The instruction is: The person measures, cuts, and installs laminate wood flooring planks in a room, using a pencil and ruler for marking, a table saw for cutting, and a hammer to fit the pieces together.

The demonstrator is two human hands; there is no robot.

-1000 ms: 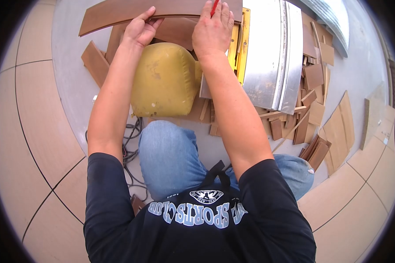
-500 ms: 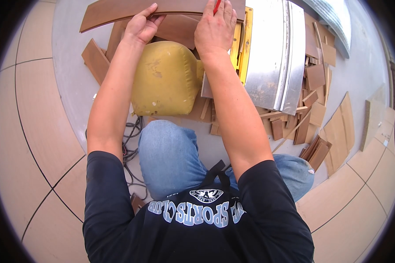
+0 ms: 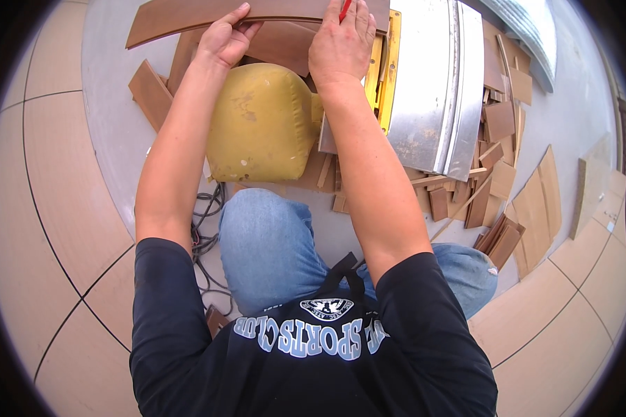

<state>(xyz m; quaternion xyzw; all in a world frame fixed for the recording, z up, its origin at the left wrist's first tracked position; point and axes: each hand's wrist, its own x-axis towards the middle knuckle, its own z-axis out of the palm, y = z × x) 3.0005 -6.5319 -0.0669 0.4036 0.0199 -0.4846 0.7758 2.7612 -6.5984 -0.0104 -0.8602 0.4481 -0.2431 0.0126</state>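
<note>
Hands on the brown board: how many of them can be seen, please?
2. The left hand holds the near edge of the brown board; the right hand lies on it, with a red stick. The picture's top edge may hide others.

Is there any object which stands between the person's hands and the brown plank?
Nothing visible does. The left hand already grips the near edge of the plank, and the right hand, holding a red stick, lies over its right part.
</note>
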